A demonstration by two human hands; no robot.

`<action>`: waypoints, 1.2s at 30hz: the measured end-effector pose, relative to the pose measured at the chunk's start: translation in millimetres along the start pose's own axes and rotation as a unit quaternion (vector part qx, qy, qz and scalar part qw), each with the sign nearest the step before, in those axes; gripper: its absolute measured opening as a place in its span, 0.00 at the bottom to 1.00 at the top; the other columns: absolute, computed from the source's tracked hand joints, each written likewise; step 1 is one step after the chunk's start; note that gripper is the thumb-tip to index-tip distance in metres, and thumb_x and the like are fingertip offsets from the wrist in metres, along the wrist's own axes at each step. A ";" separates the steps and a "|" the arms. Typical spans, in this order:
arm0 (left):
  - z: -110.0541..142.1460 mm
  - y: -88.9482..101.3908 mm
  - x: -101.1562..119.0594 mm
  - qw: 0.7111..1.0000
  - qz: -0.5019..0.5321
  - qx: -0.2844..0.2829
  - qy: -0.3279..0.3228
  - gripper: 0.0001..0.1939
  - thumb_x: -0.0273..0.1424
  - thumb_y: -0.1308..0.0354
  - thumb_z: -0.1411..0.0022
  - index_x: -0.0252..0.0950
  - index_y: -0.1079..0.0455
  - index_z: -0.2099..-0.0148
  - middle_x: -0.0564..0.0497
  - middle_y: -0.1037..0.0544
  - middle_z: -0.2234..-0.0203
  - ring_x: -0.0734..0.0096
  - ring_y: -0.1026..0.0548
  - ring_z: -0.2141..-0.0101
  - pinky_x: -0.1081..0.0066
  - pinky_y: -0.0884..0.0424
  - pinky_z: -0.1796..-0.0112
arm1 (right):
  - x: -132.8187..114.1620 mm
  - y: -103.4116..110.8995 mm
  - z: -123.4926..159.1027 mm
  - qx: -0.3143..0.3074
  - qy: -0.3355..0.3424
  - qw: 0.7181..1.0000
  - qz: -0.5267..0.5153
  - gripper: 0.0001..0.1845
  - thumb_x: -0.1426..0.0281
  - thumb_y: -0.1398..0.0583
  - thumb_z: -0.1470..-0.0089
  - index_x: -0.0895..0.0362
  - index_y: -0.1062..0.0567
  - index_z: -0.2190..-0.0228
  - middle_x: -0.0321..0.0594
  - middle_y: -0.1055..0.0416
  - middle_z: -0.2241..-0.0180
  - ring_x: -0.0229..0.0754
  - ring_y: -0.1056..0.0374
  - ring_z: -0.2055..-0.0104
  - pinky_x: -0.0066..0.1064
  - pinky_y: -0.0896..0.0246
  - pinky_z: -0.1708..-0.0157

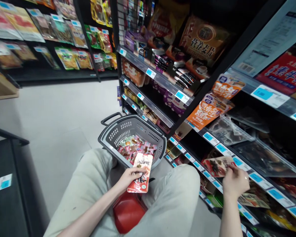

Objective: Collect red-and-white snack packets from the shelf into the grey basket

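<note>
My left hand [132, 176] is closed on a red and cream snack packet [143, 164], holding it over my lap by the near rim of a grey shopping basket [160, 138]. Inside the basket lie several small snack packets [132, 144], mostly red and pink. At the shelf on the right, my right hand [235, 182] pinches the edge of another red and cream snack packet [217, 166]. That packet is tilted beside the price-tag strip. Below this hand more packets [254, 196] sit on a lower shelf, partly hidden.
Black shelves with blue price tags [270, 96] rise close on my right. Orange packets [204, 110] hang out from one shelf edge. Bagged goods [66, 59] fill a rack across the aisle. A dark shelf edge [7, 184] is at the left, and a red object [128, 212] sits between my legs.
</note>
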State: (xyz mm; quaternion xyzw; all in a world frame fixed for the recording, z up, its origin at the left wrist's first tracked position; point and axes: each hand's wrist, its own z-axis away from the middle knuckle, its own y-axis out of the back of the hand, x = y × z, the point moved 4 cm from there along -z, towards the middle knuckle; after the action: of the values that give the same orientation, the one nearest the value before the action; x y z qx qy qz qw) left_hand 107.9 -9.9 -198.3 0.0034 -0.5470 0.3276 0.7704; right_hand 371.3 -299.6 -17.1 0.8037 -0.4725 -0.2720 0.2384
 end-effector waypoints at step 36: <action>-2.6 -3.3 -12.4 0.989 -0.115 -0.040 -0.088 0.16 0.38 0.42 0.55 0.30 0.27 0.67 0.48 0.25 0.68 0.64 0.30 0.65 0.71 0.36 0.62 | -220.8 -95.7 145.8 -0.558 -0.020 0.710 -0.428 0.07 0.71 0.44 0.61 0.58 0.27 0.76 0.38 0.29 0.73 0.41 0.35 0.70 0.31 0.43 0.67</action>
State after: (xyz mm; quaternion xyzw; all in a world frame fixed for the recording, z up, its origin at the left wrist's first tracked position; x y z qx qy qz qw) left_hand 109.5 -17.8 -208.7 0.0637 -0.6214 0.2133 0.7512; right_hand 245.6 -79.5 -139.2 0.6346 0.1553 -0.5754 0.4919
